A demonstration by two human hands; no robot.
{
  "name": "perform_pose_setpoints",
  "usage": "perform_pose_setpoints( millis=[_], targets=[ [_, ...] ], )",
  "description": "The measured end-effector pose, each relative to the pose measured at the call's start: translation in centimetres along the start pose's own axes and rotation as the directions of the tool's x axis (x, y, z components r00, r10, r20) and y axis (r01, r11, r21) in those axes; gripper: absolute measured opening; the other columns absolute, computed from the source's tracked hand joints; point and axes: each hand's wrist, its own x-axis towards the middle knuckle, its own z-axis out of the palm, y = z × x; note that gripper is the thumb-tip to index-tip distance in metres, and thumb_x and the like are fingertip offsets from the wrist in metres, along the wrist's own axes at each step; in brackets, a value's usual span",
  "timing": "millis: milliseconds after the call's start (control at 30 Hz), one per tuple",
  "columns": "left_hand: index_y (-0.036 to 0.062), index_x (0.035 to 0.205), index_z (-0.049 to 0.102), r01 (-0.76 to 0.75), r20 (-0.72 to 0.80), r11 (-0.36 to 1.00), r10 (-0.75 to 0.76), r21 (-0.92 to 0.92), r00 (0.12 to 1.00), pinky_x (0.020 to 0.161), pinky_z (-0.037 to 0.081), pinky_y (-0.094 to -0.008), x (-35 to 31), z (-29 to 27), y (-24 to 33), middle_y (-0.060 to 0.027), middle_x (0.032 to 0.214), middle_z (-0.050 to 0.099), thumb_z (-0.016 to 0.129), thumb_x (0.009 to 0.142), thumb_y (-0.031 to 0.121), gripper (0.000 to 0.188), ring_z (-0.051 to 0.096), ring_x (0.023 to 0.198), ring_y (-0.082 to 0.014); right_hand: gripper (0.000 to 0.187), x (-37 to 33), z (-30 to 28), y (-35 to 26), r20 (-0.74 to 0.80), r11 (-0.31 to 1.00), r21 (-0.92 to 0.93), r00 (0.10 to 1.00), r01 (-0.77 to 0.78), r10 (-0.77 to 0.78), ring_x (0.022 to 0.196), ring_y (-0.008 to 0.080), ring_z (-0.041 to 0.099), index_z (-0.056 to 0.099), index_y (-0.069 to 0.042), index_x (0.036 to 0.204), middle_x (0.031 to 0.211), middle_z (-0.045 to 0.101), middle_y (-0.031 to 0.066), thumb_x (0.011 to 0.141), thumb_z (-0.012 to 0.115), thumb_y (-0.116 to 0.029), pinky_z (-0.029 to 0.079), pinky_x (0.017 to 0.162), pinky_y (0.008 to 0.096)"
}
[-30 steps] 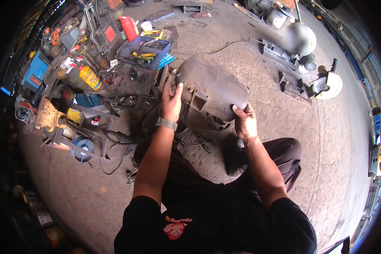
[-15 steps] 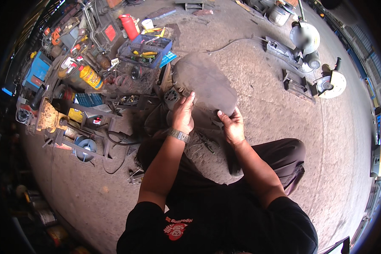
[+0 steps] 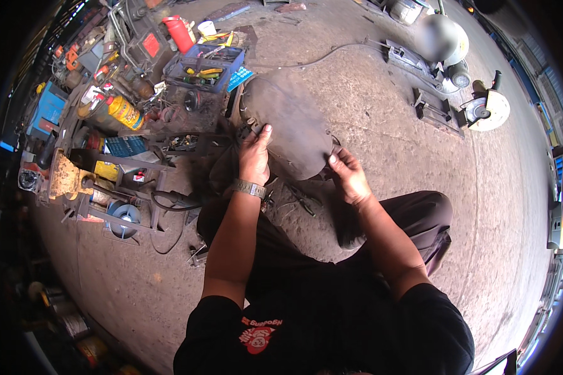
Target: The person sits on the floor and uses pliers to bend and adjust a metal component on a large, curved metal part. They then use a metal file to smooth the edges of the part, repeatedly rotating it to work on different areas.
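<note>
A dark grey-brown, dusty piece with a broad smooth face and rounded corners [image 3: 291, 122], much like a worn seat pad, is in front of my knees. My left hand [image 3: 254, 159], with a watch on its wrist, grips its near left edge, thumb on top. At the near right corner my right hand [image 3: 349, 175] pinches the edge between thumb and curled fingers. The underside and the fingers beneath it are hidden. Below it, between my legs, lies a green-handled tool [image 3: 308, 208] on the floor.
To the left are a blue crate of tools [image 3: 228, 69], a yellow bottle [image 3: 125, 112], a red bottle [image 3: 179, 32] and a metal frame holding a wire spool [image 3: 124, 219]. Cut-off saws [image 3: 485, 112] stand at the far right, with a cable [image 3: 331, 51] running across the floor.
The dark piece has turned and tilted, its face narrower in view now. My right hand has shifted outward and lower along its edge; my left hand keeps its hold. The whole view has shifted slightly.
</note>
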Motion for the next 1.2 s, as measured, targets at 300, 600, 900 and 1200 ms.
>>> perform_pose_setpoints(
  millis=[300, 600, 900, 1200],
  targets=[
    [0.003, 0.105, 0.075, -0.022, 0.153, 0.98, -0.009, 0.198, 0.988, 0.081, 0.048, -0.0253, -1.3, 1.2, 0.1, 0.0025, 0.099, 0.072, 0.076, 0.092, 0.017, 0.019, 0.061, 0.087, -0.0065, 0.053, 0.9, -1.1, -2.5, -0.148, 0.977, -0.207, 0.989, -0.053, 0.023, 0.104, 0.0171, 0.064, 0.051, 0.003, 0.139, 0.12, 0.065, 0.0109, 0.101, 0.063, -0.032, 0.055, 0.089, 0.0344],
    [0.0023, 0.103, 0.075, -0.129, 0.224, 0.882, 0.027, 0.454, 0.974, 0.078, 0.05, -0.0257, -2.1, 1.7, -1.0, 0.0003, 0.098, 0.072, 0.077, 0.092, 0.017, 0.019, 0.062, 0.083, -0.0067, 0.036, 1.7, -1.6, -2.9, -0.086, 0.928, -0.351, 0.983, 0.125, -0.164, 0.099, 0.0156, 0.063, 0.059, 0.001, 0.126, 0.106, 0.069, 0.0074, 0.094, 0.071, -0.009, 0.053, 0.085, 0.0315],
    [0.0035, 0.101, 0.076, -0.285, 0.248, 0.757, 0.168, 0.587, 0.954, 0.077, 0.051, -0.0272, -3.1, 2.6, -0.9, -0.0001, 0.091, 0.075, 0.076, 0.093, 0.025, 0.023, 0.064, 0.082, -0.0071, 0.032, 2.0, -2.8, -1.2, -0.144, 0.949, -0.3, 0.979, 0.096, -0.145, 0.092, 0.0118, 0.06, 0.06, 0.0, 0.125, 0.101, 0.067, 0.0032, 0.094, 0.067, -0.002, 0.049, 0.081, 0.0264],
    [0.0004, 0.095, 0.075, -0.13, 0.023, 0.889, 0.134, 0.44, 0.991, 0.073, 0.05, -0.0298, -3.7, 3.2, -2.0, -0.0005, 0.086, 0.073, 0.074, 0.094, 0.033, 0.033, 0.061, 0.079, -0.008, 0.043, 1.7, -2.1, -2.5, -0.152, 0.893, -0.448, 0.982, 0.035, -0.114, 0.1, 0.0166, 0.063, 0.053, 0.006, 0.135, 0.12, 0.067, 0.0129, 0.098, 0.066, -0.01, 0.05, 0.09, 0.0303]
  ],
)
